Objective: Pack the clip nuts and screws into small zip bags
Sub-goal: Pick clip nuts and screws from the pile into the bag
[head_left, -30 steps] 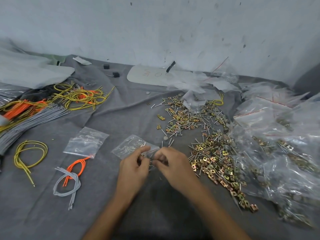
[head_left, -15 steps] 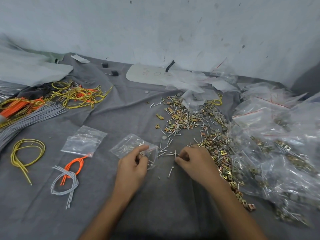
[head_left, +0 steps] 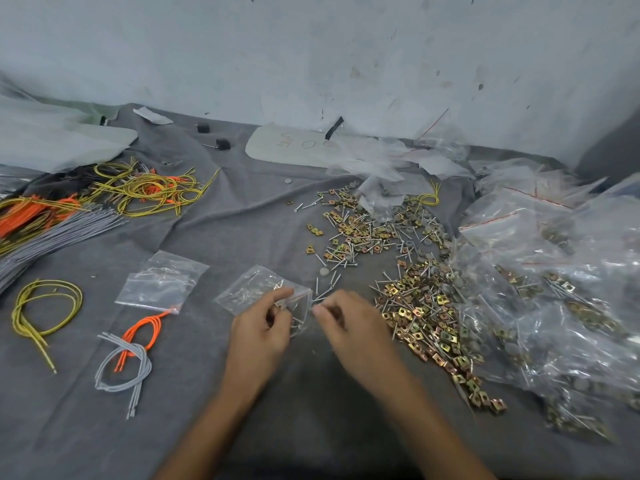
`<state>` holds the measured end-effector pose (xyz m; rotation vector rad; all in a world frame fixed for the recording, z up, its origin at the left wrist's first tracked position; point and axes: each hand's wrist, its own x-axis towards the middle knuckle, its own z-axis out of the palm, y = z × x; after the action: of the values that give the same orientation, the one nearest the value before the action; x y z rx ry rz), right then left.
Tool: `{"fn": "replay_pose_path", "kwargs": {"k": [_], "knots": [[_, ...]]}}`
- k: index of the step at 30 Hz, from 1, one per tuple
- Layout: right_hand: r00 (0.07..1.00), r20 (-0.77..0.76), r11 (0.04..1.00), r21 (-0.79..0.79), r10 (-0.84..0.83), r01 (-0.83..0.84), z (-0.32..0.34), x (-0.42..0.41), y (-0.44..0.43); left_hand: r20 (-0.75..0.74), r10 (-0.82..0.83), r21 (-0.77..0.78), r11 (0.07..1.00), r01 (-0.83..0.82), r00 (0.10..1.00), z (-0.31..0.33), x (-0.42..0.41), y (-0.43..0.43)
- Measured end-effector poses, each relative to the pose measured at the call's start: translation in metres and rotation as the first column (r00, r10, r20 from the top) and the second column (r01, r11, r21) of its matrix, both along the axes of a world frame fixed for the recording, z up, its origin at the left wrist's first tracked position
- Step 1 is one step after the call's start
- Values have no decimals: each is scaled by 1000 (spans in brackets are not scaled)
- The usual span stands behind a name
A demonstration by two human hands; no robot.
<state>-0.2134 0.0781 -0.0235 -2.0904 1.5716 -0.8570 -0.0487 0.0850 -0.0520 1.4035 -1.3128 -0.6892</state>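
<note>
A small clear zip bag (head_left: 254,289) lies on the grey cloth (head_left: 207,393), and my left hand (head_left: 261,329) pinches its open right edge. A few screws show inside it. My right hand (head_left: 349,323) is right beside the bag's mouth, its fingertips pinched together on what looks like screws, blurred by motion. Loose brass clip nuts (head_left: 426,306) lie heaped just right of that hand. Screws mixed with more nuts (head_left: 353,237) are scattered behind it. A second small zip bag (head_left: 162,282) lies flat to the left.
Big clear bags of packed hardware (head_left: 561,299) crowd the right side. To the left are an orange and grey wire bundle (head_left: 128,348), a yellow wire loop (head_left: 45,306) and a heap of wires (head_left: 138,188). A wall closes off the back.
My right hand went out to the loose screws, then came back left to the bag's mouth. My left hand kept its hold on the bag.
</note>
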Motion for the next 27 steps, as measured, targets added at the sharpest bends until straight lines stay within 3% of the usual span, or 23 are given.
{"fn": "replay_pose_path", "kwargs": {"k": [5,9,15,19,27], "knots": [[972,-234,995,-90,20,-43,-6,24,7,-7,-4,-1,1000,4,1000,0,0,2],[993,-107,998,-32,54,-58,2,2,7,33,-4,-26,1000,5,999,-4,2,1],[926,-337,982,21,-171,189,8,-74,-2,-11,-5,-39,999,5,1000,-6,0,-1],[915,-391,976,139,-100,166,7,-79,-3,-25,8,-30,1000,-9,1000,-6,-1,-2],[901,-432,975,192,-20,114,6,-80,3,-27,19,-22,1000,-19,999,-5,0,0]]}}
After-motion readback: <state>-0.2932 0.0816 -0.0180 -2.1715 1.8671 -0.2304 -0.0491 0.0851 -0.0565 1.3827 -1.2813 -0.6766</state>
